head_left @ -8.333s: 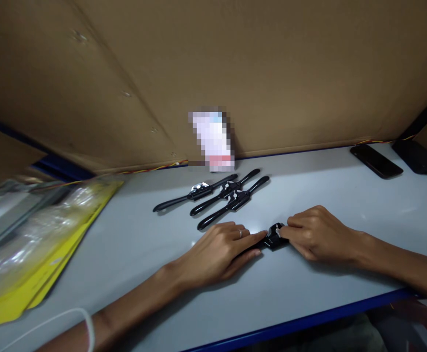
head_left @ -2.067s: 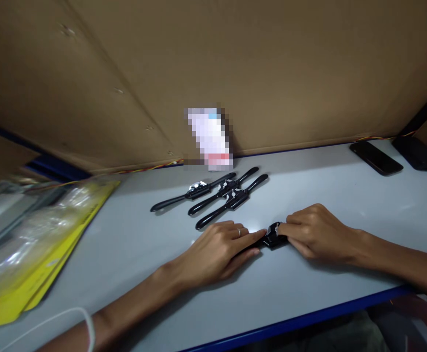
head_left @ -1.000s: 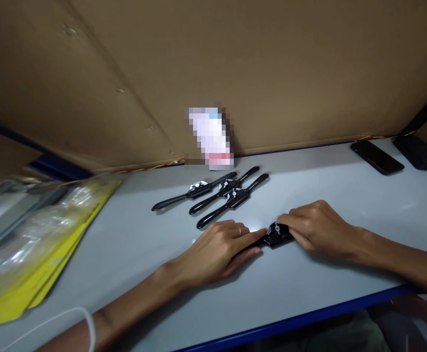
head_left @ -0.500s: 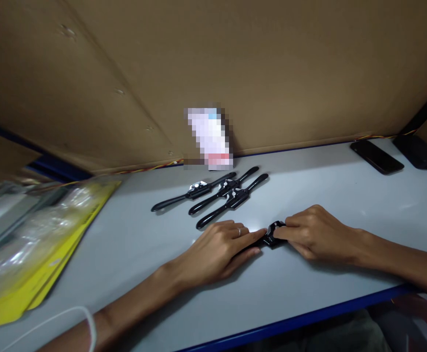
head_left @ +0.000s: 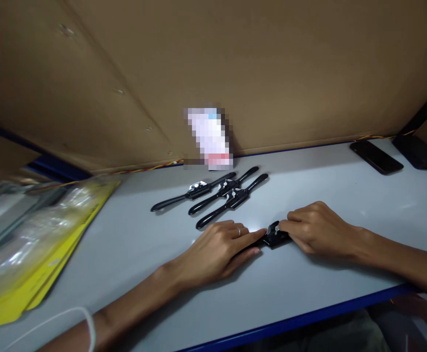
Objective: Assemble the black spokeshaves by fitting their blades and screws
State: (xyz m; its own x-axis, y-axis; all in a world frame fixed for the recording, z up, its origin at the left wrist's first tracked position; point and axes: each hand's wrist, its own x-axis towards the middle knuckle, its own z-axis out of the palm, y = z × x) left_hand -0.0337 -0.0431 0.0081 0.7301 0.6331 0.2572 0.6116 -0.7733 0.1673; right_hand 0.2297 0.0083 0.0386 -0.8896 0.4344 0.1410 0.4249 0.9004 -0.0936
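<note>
My left hand (head_left: pixel 220 248): closed over one end of a black tool (head_left: pixel 276 240), resting on the tabletop (head_left: pixel 326 181) before me. My right hand (head_left: pixel 318 230): pinched at its silver fitting (head_left: pixel 277 229). Beyond my left hand: three similar two-handled tools (head_left: pixel 227 186), side by side. Back right: one dark phone (head_left: pixel 376 157).

On the table (head_left: pixel 308 291) before you, one spokeshave (head_left: pixel 275 240) lies with its left handle under your left hand (head_left: pixel 222 249) and its right end under your right hand (head_left: pixel 314 230). Three more spokeshaves (head_left: pixel 226 189) lie behind your left hand; beyond them, a blurred item (head_left: pixel 211 139) stands by the wall (head_left: pixel 290 73). Packets (head_left: pixel 44 234) lie far left, a phone (head_left: pixel 376 157) back right.
</note>
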